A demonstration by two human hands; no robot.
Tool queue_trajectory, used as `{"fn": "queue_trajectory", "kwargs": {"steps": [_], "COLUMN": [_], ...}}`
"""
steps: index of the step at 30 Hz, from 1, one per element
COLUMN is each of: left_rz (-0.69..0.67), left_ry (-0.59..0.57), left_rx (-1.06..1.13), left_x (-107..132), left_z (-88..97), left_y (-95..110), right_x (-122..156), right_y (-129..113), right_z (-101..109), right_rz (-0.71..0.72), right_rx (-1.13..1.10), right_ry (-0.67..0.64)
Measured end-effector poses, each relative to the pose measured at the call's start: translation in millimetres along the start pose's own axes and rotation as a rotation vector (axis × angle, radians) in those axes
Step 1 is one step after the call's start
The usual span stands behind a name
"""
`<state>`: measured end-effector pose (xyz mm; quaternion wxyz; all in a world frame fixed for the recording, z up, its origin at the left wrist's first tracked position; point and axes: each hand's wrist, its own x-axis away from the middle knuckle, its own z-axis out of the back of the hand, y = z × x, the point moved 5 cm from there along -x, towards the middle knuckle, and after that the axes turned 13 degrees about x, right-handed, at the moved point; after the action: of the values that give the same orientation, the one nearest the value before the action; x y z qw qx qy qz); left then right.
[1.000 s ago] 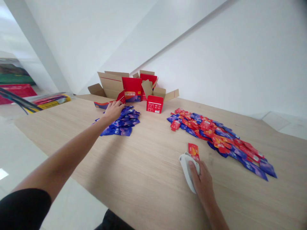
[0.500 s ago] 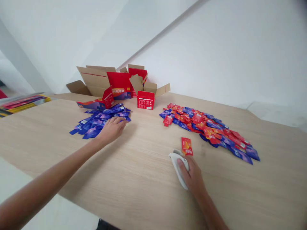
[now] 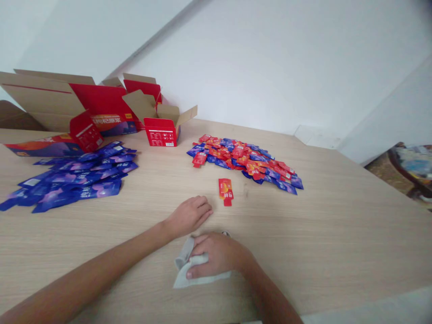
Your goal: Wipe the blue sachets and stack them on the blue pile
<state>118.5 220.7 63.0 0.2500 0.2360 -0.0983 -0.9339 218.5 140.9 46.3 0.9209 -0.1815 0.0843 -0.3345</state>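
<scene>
The left hand [image 3: 188, 217] has moved off the blue sachets to mid-table and lies open and empty, near a single red sachet [image 3: 226, 191]. The right hand [image 3: 216, 254] is cupped over a white cloth [image 3: 189, 270], holding it against the wooden table [image 3: 320, 234]. A blue sachet pile [image 3: 70, 180] and a mixed sachet pile [image 3: 243, 162] lie beyond, with a red carton [image 3: 160, 132] before the white wall [image 3: 270, 67].

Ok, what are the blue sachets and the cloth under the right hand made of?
The blue sachets look like glossy printed plastic film: light glints off them. The cloth looks like soft matte fabric, bunching under the right hand; weave unseen.
</scene>
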Motion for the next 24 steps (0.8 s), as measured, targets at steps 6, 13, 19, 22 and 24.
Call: {"fn": "queue_trajectory", "kwargs": {"steps": [6,13,19,22,24], "left_rz": [0.124,0.373,0.203,0.113,0.094], "left_ry": [0.119,0.427,0.357,0.257,0.226], "left_rx": [-0.105,-0.242,-0.218,-0.18,-0.163], "left_x": [-69.9,-98.1,-123.5,-148.2,-164.3], "left_z": [-16.7,-14.0,-41.7,-61.2,-70.6], "left_y": [-54.2,-149.0,-153.3,-152.9,-156.4], "right_x": [4.0,1.7,5.7,9.3,9.2], "right_y": [6.1,13.1,11.8,14.0,16.2], "right_z": [-4.6,-15.2,-19.5,-20.4,-24.4], "right_rz": [0.064,0.068,0.007,-0.112,-0.148], "right_rx": [-0.252,-0.295,-0.262,-0.271,-0.269], "right_ry": [-0.202,-0.186,-0.16,-0.166,-0.209]}}
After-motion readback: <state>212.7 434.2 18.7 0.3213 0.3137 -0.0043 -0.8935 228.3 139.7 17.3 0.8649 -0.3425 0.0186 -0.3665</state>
